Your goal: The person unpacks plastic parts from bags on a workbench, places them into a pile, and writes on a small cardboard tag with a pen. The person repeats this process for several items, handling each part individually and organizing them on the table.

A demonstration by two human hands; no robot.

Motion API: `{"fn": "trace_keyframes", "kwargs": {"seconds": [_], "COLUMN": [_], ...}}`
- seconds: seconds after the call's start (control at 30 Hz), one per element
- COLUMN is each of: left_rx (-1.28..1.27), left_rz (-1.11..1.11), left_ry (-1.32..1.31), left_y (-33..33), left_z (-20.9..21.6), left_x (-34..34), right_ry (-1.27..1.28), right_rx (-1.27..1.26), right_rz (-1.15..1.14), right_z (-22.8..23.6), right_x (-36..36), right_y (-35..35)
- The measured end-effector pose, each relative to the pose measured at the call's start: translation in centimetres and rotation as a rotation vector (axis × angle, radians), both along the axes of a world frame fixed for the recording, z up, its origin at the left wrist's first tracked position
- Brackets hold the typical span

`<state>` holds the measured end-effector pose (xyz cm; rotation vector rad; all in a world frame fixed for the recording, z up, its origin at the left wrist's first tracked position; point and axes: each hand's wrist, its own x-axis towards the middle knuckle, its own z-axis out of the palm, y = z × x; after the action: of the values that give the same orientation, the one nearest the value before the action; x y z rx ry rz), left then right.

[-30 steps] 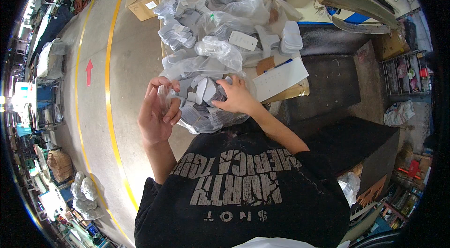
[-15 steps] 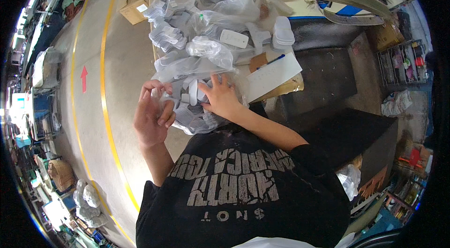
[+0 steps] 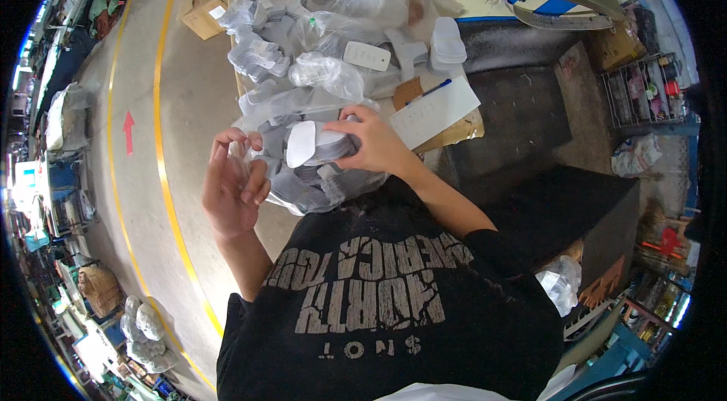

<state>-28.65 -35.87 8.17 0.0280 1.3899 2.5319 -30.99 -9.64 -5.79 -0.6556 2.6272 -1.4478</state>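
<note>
A stack of flat grey-white pieces with rounded corners (image 3: 301, 145) is in my right hand (image 3: 371, 142), thumb and fingers closed on its sides. The stack is tilted, its pale top face toward the left, just above a clear plastic bag (image 3: 314, 202). Several bundles of similar grey pieces (image 3: 291, 187) lie inside this bag. At the bag's left edge is my left hand (image 3: 233, 185), its fingers curled round the crumpled plastic rim. Exactly how its fingertips grip the film is hard to make out.
Other plastic bags of grey pieces (image 3: 329, 71) cover the table beyond. A white tag (image 3: 366, 56), a stack of pale pieces (image 3: 447, 45) and a white sheet (image 3: 439, 112) with a blue pen (image 3: 429, 91) lie at the right. An open cardboard box (image 3: 204, 11) stands far left.
My right hand has closed on a stack of grey pieces and lifted it from among the others in the bag. My left hand stays at the bag's rim.
</note>
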Motion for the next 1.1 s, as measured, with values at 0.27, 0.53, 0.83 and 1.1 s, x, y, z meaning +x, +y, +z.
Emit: {"fn": "trace_keyframes", "kwargs": {"seconds": [0.27, 0.53, 0.83, 1.1], "left_rx": [0.017, 0.0, 0.041, 0.066], "left_rz": [0.044, 0.043, 0.047, -0.006], "left_ry": [-0.044, -0.036, -0.008, 0.015], "left_y": [0.3, 0.5, -0.1, -0.4], "left_z": [-0.1, -0.1, -0.1, -0.2], "left_x": [-0.6, -1.2, -0.8, -0.8], "right_ry": [-0.72, -0.642, -0.511, 0.323], "right_rx": [-0.872, -0.723, -0.909, 0.484], "right_rz": [-0.224, -0.367, -0.823, -0.921], "right_z": [0.4, 0.2, -0.3, -4.7], "right_x": [5.6, 7.9, 7.4, 5.8], "right_y": [5.3, 10.2, 14.8, 17.7]}}
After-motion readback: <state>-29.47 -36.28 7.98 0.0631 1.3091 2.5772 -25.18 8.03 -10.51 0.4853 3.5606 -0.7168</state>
